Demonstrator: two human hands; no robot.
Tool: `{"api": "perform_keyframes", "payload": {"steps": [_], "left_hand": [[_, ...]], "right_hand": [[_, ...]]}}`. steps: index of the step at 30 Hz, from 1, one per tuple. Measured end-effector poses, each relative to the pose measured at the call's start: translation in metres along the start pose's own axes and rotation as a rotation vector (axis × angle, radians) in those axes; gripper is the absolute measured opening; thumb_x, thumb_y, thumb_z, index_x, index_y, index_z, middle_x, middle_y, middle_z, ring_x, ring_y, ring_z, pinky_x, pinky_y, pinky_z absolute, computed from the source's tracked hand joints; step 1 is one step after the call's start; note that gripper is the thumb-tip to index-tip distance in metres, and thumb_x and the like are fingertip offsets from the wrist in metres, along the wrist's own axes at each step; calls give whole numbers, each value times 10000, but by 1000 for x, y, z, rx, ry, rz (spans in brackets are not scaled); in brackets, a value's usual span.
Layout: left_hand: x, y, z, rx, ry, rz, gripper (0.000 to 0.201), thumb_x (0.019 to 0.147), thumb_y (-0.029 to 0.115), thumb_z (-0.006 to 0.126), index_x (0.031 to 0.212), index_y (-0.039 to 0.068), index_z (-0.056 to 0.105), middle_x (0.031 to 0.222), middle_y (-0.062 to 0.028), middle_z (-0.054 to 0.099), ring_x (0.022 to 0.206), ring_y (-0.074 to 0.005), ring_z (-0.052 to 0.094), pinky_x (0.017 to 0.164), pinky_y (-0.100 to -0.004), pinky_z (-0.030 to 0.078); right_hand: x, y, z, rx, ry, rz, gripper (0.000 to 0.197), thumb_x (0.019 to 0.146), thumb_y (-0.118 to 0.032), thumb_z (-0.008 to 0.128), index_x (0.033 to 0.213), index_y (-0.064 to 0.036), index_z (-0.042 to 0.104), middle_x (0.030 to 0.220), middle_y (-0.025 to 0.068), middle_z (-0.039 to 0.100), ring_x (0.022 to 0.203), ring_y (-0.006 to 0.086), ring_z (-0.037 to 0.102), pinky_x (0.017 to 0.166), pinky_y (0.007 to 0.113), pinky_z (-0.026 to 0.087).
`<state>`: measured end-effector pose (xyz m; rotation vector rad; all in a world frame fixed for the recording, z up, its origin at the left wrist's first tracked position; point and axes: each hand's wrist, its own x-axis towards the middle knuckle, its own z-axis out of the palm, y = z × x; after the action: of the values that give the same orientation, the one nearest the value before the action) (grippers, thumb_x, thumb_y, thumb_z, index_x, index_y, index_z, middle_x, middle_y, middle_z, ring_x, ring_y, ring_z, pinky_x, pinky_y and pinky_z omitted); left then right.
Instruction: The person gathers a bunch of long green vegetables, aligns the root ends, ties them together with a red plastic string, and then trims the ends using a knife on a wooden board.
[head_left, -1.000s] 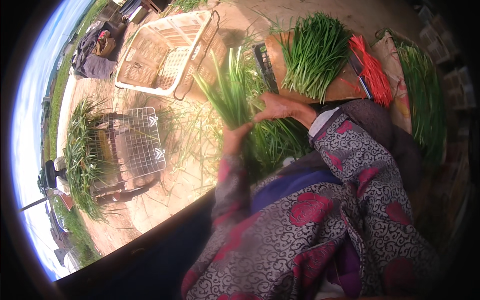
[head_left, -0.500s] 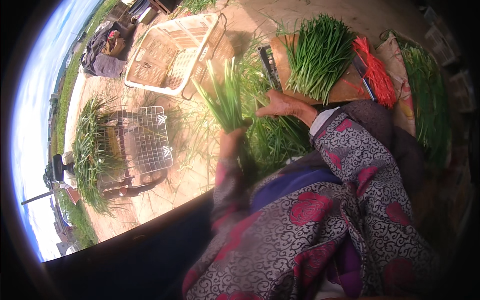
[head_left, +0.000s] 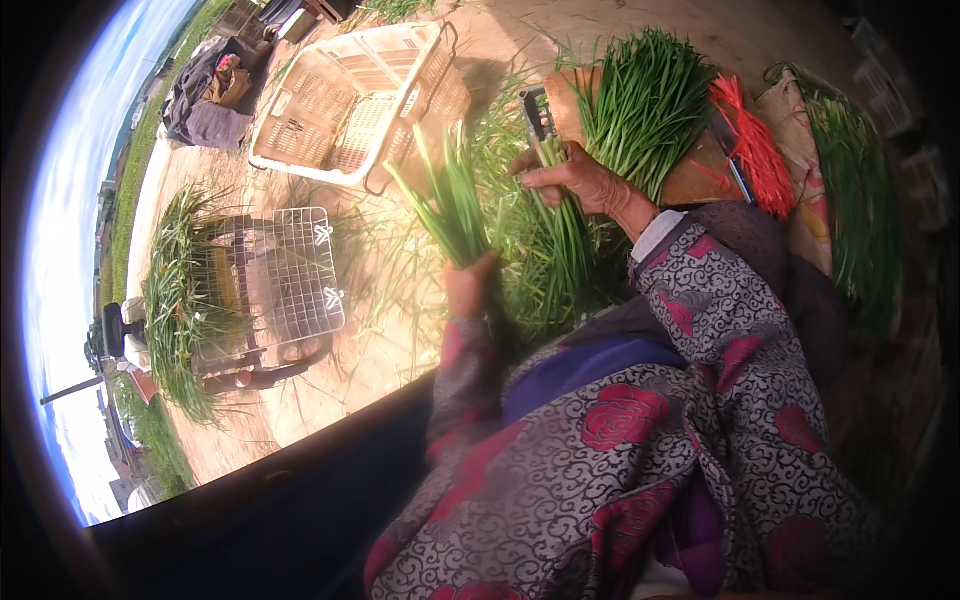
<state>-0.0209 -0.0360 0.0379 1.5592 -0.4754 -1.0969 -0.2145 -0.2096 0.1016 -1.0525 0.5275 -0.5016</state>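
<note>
Lifts the right hand [head_left: 588, 184] slightly upward in the head view since the earlier frame, away from the left hand [head_left: 472, 283], and closes it around a small bundle of stalks [head_left: 549, 154]; keeps the left in almost the same spot.

Grips a larger bundle of green stalks [head_left: 450, 205] in the left fist near the centre, with pale ends upward and fanning apart, probably to hold them together and leave the right free. Pinches the small bundle just below its pale ends, likely to let the leaves trail downward. Cannot tell the exact finger placement on the left, because of blur.

Finds loose greens [head_left: 545, 285] crowding beneath and between both hands, hiding the lower leaves. Meets a black crate edge [head_left: 533, 112] just above the right hand, close beside a brown board [head_left: 690, 186] bearing a piled bunch [head_left: 650, 105], perhaps laid flat there to stay straight. Shows red strips [head_left: 752, 155] at upper right, apparently kept within reach; a cream basket [head_left: 310, 172] at upper left of centre; and a wire rack [head_left: 305, 270] at left, partly covered by drooping greens [head_left: 183, 300].
</note>
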Motion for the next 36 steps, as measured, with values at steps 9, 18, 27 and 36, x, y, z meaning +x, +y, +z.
{"api": "perform_keyframes", "payload": {"steps": [9,18,27,36], "left_hand": [[1,-2,5,-208,-174,-58,322,858,41,704,1151,-58,613,930,-166,719,763,-281,735,638,-359,615],[3,-9,15,-240,-219,-42,385,841,51,712,1203,-27,605,948,-104,692,789,-211,672,688,-328,548],[0,-10,22,-33,-95,16,265,804,51,752,1040,-29,662,811,-82,683,630,-167,625,563,-276,475],[4,-15,-9,-93,-31,-63,235,813,14,778,1017,-43,675,859,-112,720,674,-213,692,591,-310,554]], "right_hand": [[8,43,10,-468,-21,65,316,838,-263,789,1051,-38,725,751,11,653,577,85,536,529,265,432],[12,60,17,-716,134,-200,366,853,-270,750,1037,37,674,746,106,659,618,161,600,592,335,493],[11,60,11,-703,37,-165,396,821,-198,736,1109,45,615,750,115,639,607,163,579,584,320,475],[3,14,-5,-606,-42,20,570,833,-323,787,1206,68,605,904,197,686,794,241,676,714,360,542]]}}
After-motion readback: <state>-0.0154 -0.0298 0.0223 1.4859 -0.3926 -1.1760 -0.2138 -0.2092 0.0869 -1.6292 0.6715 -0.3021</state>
